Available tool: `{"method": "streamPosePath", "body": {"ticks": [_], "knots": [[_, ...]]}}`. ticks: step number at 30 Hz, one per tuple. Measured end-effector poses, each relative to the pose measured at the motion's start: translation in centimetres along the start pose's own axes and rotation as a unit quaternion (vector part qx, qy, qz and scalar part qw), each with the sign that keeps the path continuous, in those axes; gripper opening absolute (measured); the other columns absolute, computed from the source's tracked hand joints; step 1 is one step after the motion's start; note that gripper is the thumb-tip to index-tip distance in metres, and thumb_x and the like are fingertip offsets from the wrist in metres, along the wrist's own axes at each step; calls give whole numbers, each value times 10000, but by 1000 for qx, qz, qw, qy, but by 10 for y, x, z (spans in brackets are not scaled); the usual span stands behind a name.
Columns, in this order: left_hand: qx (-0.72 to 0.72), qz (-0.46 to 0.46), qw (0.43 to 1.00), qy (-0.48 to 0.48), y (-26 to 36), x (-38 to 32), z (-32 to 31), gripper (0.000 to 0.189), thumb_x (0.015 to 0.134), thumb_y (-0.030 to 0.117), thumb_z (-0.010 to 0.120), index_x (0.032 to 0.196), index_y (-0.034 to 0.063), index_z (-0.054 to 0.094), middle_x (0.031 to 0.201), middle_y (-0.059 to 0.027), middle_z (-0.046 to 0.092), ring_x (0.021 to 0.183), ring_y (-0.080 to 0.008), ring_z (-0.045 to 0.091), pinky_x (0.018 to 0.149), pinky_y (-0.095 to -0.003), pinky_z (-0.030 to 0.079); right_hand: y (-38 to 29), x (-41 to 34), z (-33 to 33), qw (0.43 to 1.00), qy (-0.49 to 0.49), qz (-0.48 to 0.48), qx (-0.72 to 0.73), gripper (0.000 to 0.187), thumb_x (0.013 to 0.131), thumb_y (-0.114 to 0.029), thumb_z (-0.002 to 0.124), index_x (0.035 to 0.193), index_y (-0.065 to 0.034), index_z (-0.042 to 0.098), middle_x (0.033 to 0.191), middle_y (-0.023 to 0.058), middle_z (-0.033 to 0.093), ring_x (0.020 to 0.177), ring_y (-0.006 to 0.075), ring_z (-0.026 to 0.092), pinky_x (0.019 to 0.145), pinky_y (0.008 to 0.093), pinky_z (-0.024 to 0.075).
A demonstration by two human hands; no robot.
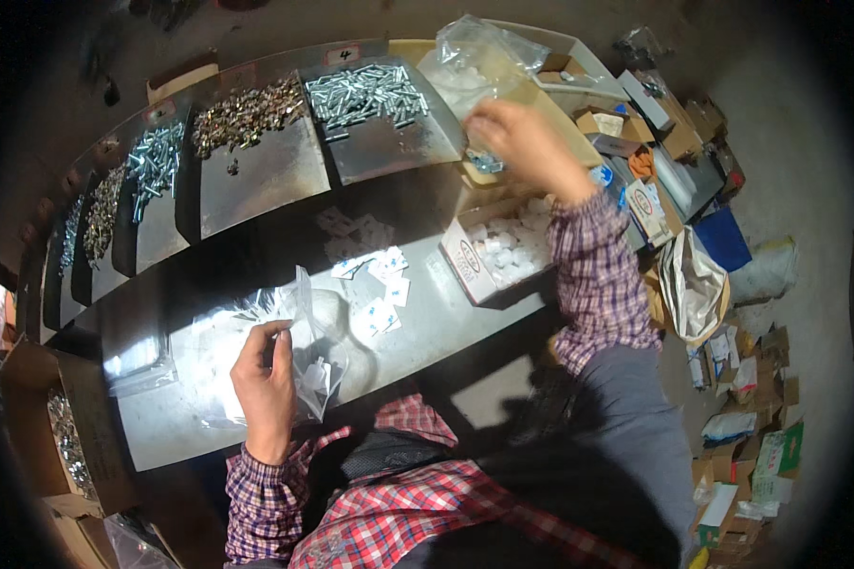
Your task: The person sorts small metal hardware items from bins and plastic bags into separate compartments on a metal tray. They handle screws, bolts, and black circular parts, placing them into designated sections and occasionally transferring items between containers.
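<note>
My left hand (pixel 265 387) pinches the upper edge of a clear plastic bag (pixel 302 306) between thumb and fingers, above the bright metal tabletop (pixel 427 334). White pieces (pixel 318 375) show inside the bag. My right hand (pixel 523 142) is over a yellowish bin (pixel 573 131) at the back right, its fingers curled and blurred; whether they hold anything is not visible. Just below those fingers are small silvery metal parts (pixel 485 162). Nearer me stands an open carton (pixel 470 267) full of small white pieces (pixel 509 245).
Printed white squares (pixel 381 316) lie mid-table; flat clear bags (pixel 142 370) lie at left. Sloped metal trays hold silvery pins (pixel 370 92) and brass-coloured fittings (pixel 252 117). A cardboard box (pixel 78 427) flanks the left end. Cartons (pixel 615 131) crowd the right; cardboard scraps (pixel 740 455) cover the floor.
</note>
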State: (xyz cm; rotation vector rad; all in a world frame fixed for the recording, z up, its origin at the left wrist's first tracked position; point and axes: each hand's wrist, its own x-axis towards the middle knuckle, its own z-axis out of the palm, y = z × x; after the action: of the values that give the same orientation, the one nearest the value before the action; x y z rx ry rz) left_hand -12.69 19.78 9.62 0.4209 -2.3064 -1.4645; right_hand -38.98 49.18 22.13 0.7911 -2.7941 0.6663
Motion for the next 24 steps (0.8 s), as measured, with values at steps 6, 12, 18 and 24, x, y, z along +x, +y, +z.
{"method": "streamPosePath", "body": {"ticks": [6,12,18,24], "knots": [[-21,-24,999,-11,-37,0,9,118,967,81,620,1031,-3,671,835,-65,665,761,-107,577,695,-246,464,216,101,16,890,-179,179,-378,300,908,-83,594,1188,-74,701,1153,226,687,1068,367,665,893,460,527],[-11,-51,998,-17,-45,-4,5,125,962,90,623,1022,-9,672,862,-86,688,793,-136,614,730,-271,485,242,116,44,851,-253,98,-449,322,920,-89,579,1232,-80,658,1218,195,668,1142,361,634,946,449,525],[-6,-29,1000,-9,-40,-2,6,134,963,93,623,1023,-13,680,838,-78,677,758,-123,591,700,-264,475,237,112,41,879,-216,98,-415,224,922,-140,591,1085,-30,698,1131,222,684,1060,379,657,908,466,526],[-42,-20,999,7,-53,0,10,151,964,101,627,1041,-18,681,839,-92,693,753,-118,600,693,-255,477,141,61,-23,914,-12,62,-401,188,939,-142,549,1059,-91,685,1037,178,700,989,368,665,803,470,532]]}}
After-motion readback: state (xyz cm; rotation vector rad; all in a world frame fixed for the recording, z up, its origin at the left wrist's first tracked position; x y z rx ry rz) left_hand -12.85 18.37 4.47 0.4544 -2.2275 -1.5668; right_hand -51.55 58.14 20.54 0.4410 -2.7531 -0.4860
